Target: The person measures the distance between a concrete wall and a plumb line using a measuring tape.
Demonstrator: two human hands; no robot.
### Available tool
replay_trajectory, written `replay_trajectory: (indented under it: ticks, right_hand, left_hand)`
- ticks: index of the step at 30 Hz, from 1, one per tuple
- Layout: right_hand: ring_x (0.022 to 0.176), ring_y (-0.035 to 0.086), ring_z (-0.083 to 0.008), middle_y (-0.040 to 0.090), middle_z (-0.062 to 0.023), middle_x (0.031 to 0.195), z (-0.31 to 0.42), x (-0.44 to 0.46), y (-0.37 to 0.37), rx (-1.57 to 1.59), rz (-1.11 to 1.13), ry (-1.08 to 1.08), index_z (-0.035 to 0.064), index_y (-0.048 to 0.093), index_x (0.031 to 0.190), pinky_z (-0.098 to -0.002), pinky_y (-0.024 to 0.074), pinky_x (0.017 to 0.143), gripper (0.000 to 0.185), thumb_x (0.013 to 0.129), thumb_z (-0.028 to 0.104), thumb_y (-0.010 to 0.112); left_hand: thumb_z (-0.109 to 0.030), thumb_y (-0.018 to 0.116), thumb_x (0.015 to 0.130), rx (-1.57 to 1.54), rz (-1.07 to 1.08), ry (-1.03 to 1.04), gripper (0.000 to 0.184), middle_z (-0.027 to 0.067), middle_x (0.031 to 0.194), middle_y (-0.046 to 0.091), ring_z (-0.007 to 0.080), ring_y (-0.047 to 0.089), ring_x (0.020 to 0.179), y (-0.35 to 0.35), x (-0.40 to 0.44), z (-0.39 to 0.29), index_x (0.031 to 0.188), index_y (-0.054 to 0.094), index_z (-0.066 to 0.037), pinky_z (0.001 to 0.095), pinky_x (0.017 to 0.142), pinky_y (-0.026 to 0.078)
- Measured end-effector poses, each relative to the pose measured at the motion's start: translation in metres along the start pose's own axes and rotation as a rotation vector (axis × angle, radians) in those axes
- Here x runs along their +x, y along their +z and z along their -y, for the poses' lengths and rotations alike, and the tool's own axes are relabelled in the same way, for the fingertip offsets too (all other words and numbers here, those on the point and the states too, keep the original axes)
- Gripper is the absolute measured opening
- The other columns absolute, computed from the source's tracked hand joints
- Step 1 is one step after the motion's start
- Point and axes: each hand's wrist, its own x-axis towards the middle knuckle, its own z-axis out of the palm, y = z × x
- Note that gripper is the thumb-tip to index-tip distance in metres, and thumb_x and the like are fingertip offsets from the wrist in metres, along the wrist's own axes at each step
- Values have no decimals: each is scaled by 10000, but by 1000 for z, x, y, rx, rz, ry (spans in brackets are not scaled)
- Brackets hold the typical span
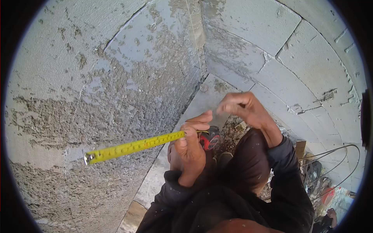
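My left hand (190, 149) is closed around a tape measure; its yellow blade (136, 147) sticks out to the left, with the metal hook at the far end near the rough wall. The red and black tape measure case (211, 139) sits just right of my left fingers. Up and to the right is my right hand (248, 110), apart from the tape. Its fingers are curled in toward the thumb, and the fingertips are blurred by motion. Whether anything small is between them cannot be made out. A round plumb weight (203, 87) hangs on a thin string in the corner beyond both hands.
Rough, mortar-smeared wall (128, 93) rises on the left, and a block wall (307, 58) with open joints stands on the right. A pale slab (155, 178) runs along the left wall's foot. Rubble (233, 126) lies between. Looped cable (355, 155) and another person's hand (331, 213) are lower right.
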Motion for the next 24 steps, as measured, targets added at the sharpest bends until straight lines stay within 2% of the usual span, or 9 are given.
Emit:
replay_trajectory:
  ticks: [1,2,3,4,6,9,13,17,24]
  right_hand:
    - [918,691,-152,771,-30,1001,-21,15,-18,4,-122,91,41,796,1165,-330,540,846,217,1062,229,757]
    - [914,686,-136,764,-1,990,-44,31,-37,9,-244,180,47,800,1144,-316,539,851,227,1070,254,745]
    - [921,680,-129,764,7,1010,-61,45,-55,47,-270,253,65,800,1131,-308,539,845,195,1056,238,752]
    - [928,674,-122,763,15,1030,-77,57,-70,83,-297,324,83,800,1118,-300,540,839,164,1041,223,759]
    - [930,672,-116,761,13,1021,-115,84,-90,67,-310,345,94,804,1111,-310,543,810,148,1012,196,766]
    - [940,680,-124,766,11,1031,-167,120,-97,101,-327,385,110,812,1123,-339,547,793,168,972,175,779]
    - [1013,699,-162,788,16,1114,-211,161,-75,258,-369,454,136,824,1187,-394,539,876,230,964,179,790]
    - [1100,685,-161,787,15,1190,-219,181,-56,285,-324,491,159,820,1243,-421,516,944,282,963,182,801]
    - [1155,668,-156,761,4,1219,-247,194,-49,515,-165,526,99,756,1345,-410,474,981,418,961,234,853]
  left_hand:
    - [-378,394,1217,-2,-3,1,454,237,1256,698,324,705,1207,-3,2,-1,1094,617,-2,574,1136,533]
    - [-397,390,1215,-35,-72,-13,467,220,1178,696,320,726,1104,-5,6,-3,1062,605,-12,594,1108,550]
    - [-416,386,1213,-69,-138,-25,482,202,1100,694,317,746,1000,-7,9,-5,1030,593,-22,613,1079,567]
    - [-416,386,1213,-73,-137,-19,482,202,1100,694,317,746,1000,-9,9,-5,1030,593,-22,613,1079,567]
    - [-414,386,1214,-123,-159,-19,464,165,1014,664,297,718,857,-12,11,-1,1021,585,-42,603,1040,580]
    - [-413,386,1216,-164,-189,-47,452,134,949,629,264,655,784,-14,12,-8,1008,573,-58,592,993,584]
    - [-411,380,1217,-168,-171,-30,448,115,911,597,246,615,760,-25,14,-21,994,559,-66,590,974,576]
    - [-391,380,1219,-185,-217,-68,431,104,902,586,243,612,778,-34,12,-31,985,553,-73,579,983,563]
    - [-377,387,1217,-109,-170,-131,431,106,885,590,243,621,788,-35,17,-33,967,560,-72,554,1005,538]
